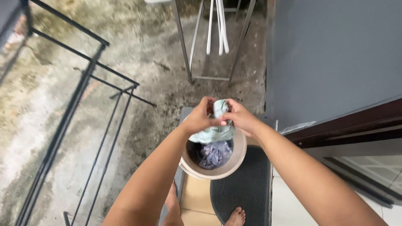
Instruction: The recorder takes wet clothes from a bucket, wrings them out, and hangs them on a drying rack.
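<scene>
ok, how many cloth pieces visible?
2: a pale green cloth gripped by the left hand and right hand above the bucket, and a purple cloth inside it. More may lie underneath.

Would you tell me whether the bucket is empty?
Not empty: purple cloth lies inside the bucket.

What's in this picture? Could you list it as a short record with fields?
Place: outdoor concrete floor by a doorway
Left hand: grips a pale green cloth
Right hand: grips the same cloth
Cloth: bunched, held above a bucket
Bucket: round, light-coloured, with purple laundry inside
Underfoot: dark mat, bare foot
Nearby: black rack at left, metal frame beyond
</scene>
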